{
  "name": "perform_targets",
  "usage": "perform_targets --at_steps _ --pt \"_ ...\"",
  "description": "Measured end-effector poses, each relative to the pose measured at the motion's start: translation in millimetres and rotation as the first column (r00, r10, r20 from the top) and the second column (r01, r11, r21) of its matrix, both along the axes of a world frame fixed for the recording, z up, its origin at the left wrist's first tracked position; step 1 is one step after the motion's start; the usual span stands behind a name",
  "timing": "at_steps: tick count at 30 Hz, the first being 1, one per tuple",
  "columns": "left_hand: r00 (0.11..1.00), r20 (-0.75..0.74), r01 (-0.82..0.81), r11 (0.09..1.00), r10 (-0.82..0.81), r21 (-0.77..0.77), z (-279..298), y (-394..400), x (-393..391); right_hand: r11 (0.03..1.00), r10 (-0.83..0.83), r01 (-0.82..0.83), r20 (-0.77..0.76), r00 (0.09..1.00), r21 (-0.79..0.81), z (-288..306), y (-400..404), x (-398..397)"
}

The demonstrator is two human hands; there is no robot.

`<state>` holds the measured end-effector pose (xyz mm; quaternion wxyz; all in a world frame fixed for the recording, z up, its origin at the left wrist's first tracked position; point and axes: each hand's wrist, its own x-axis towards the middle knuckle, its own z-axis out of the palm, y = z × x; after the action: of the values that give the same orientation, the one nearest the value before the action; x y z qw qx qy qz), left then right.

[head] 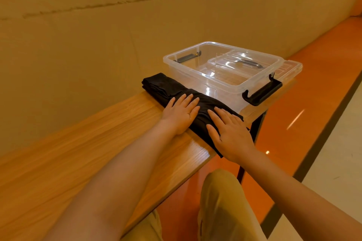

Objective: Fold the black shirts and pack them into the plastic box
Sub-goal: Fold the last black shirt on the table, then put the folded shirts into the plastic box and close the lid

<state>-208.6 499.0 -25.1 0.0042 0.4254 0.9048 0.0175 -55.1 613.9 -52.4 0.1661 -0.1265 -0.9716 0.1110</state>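
Both hands are lying flat, palms down, on a black shirt (197,111) folded into a long narrow strip on the wooden table (98,143). The left hand (179,114) is pressing the strip's middle with straight, slightly spread fingers, gripping nothing; its heel is sitting on bare wood just beside the cloth. The right hand (231,135) is pressing the near end of the strip at the table's right edge, fingers likewise straight and released, not pinching the fabric. That near end is hanging slightly over the edge. The strip's far end is lying toward the wall-side edge, where stacked layers of black cloth (158,84) are showing; whether these are further shirts cannot be told. The clear plastic box (221,68) is standing open at the table's far right corner, touching or just beside the strip, with black latches at both ends. Its clear lid (291,66) is lying under or behind it. Nothing black is lying in the box.
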Motion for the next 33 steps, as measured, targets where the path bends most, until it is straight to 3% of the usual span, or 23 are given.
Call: perform_targets --at_steps 8,13,16,22,26,30,33 --pt "0.997 -0.033 -0.074 0.995 0.073 -0.060 4 0 12 1.000 0.009 -0.009 0.028 1.000 -0.001 3 -3 1" --pt "0.999 -0.012 -0.043 0.999 0.043 0.023 1 -4 10 1.000 0.025 -0.026 0.031 0.999 0.003 8 -1 2" --pt "1.000 -0.014 -0.005 0.997 0.006 0.073 -1 -8 7 0.998 0.054 -0.055 0.045 0.997 0.020 16 0 3" --pt "0.975 -0.149 0.182 0.976 -0.164 0.119 10 -17 -21 0.991 0.113 -0.129 0.263 0.958 0.044 56 10 -8" --pt "0.950 -0.160 0.300 0.931 -0.270 0.209 8 -23 -41 0.987 0.130 -0.150 0.291 0.948 0.049 72 13 -22" --pt "0.983 0.031 0.139 0.852 -0.179 0.504 5 -21 -49 0.993 0.122 -0.120 0.259 0.958 -0.025 72 12 -24" --pt "0.993 0.098 0.020 0.893 -0.071 0.449 11 -17 -47 0.998 0.067 -0.067 0.233 0.970 -0.008 65 10 -18"
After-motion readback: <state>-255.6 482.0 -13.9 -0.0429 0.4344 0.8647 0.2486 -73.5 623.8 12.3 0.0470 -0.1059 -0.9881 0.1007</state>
